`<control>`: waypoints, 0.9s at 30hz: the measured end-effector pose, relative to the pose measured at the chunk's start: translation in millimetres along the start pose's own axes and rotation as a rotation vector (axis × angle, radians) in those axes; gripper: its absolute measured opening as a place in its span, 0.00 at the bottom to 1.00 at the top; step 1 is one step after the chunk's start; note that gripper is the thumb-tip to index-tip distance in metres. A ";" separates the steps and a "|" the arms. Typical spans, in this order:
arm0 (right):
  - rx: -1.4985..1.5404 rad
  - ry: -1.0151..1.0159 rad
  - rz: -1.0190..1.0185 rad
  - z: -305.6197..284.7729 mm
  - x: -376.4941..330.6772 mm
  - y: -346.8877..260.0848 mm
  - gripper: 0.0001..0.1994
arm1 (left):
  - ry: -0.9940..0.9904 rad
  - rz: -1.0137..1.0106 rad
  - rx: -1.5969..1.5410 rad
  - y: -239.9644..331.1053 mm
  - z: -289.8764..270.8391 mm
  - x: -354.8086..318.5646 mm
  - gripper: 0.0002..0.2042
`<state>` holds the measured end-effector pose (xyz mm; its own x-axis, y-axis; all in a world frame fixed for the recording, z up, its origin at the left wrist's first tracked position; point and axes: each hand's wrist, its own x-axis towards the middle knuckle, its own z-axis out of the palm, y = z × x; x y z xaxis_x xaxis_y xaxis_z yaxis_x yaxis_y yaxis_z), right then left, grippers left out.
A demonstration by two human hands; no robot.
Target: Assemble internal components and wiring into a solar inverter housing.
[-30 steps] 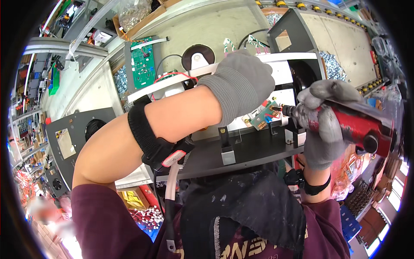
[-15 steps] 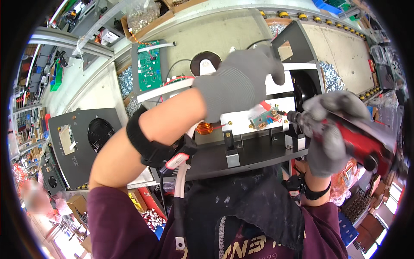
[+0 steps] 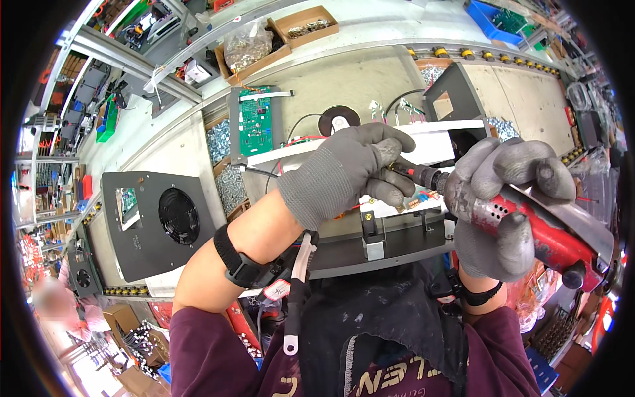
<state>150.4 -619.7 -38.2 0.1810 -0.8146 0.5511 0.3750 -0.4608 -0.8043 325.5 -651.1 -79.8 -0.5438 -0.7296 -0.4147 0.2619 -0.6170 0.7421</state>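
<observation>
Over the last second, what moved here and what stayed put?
The left hand dropped from above the white panel to pinch the tip of the red power screwdriver. The right hand keeps its grip on the screwdriver. The green circuit board looks unchanged.

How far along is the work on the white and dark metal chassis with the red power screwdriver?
Done: the dark metal chassis sits on the line with its upright brackets in place. In hand: the gloved right hand grips the red power screwdriver, while the gloved left hand closes around its black tip. Left: whether any screws remain cannot be told, since the hands hide the spot.
</observation>
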 end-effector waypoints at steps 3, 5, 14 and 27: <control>-0.119 -0.036 -0.175 6.1 5.8 4.7 0.21 | 0.011 -0.032 0.018 0.3 0.7 -1.7 0.17; -0.130 -0.120 -0.292 2.2 11.8 9.3 0.21 | 0.002 -0.050 0.055 -0.5 -1.9 -1.0 0.16; 0.150 0.038 0.081 -12.7 -0.2 -16.4 0.18 | 0.272 0.522 1.581 21.1 -46.6 -61.5 0.21; 0.023 0.098 -0.070 -67.4 -4.9 -16.0 0.18 | 0.581 0.647 -0.184 -31.2 -28.5 -60.3 0.16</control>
<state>82.3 -632.1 -43.0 0.0645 -0.8120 0.5801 0.4045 -0.5102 -0.7590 372.9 -596.3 -93.0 0.2323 -0.9554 -0.1825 0.5291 -0.0333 0.8479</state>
